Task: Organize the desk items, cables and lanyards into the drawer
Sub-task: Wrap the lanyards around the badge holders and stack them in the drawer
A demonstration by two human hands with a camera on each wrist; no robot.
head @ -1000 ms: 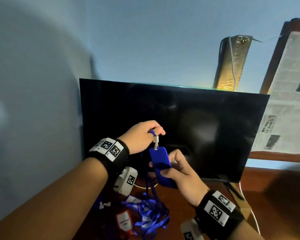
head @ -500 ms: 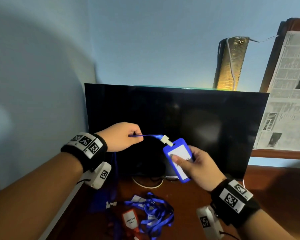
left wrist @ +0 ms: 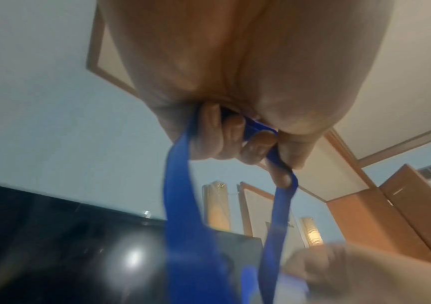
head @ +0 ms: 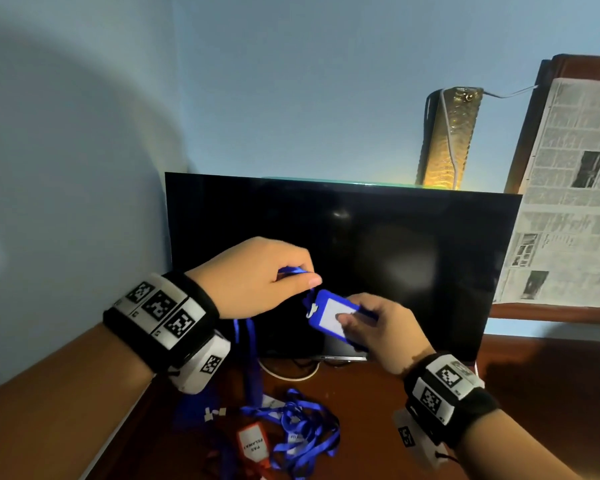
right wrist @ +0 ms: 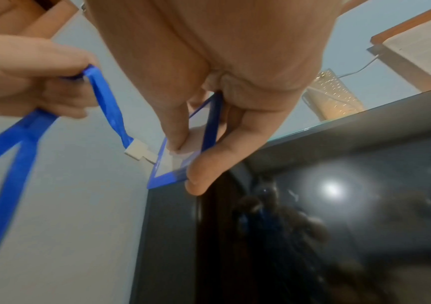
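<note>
Dark monitor (head: pixel 343 265) stands at back of wooden desk (head: pixel 378 403), screen off, blue wall behind. Newspaper sheet (head: pixel 568 202) hangs at R, gold scaly object (head: pixel 445 136) sits behind monitor top edge. Both hands are raised in front of the screen, close together, not touching. L hand (head: pixel 257 275) is curled round the blue lanyard strap (left wrist: pixel 180 197), thumb + fingertips pinching it; strap loop hangs down from the fist toward the desk. R hand (head: pixel 378 327) pinches the blue badge holder (head: pixel 329 315) btwn thumb and fingers, white card face toward the head cam, holder tilted. Short strap run + white clip (right wrist: pixel 137 151) link L hand to the holder. On desk below: tangled pile of blue lanyards (head: pixel 302 431), red badge holder (head: pixel 253 445) beside it, touching the tangle. Drawer not in view.
</note>
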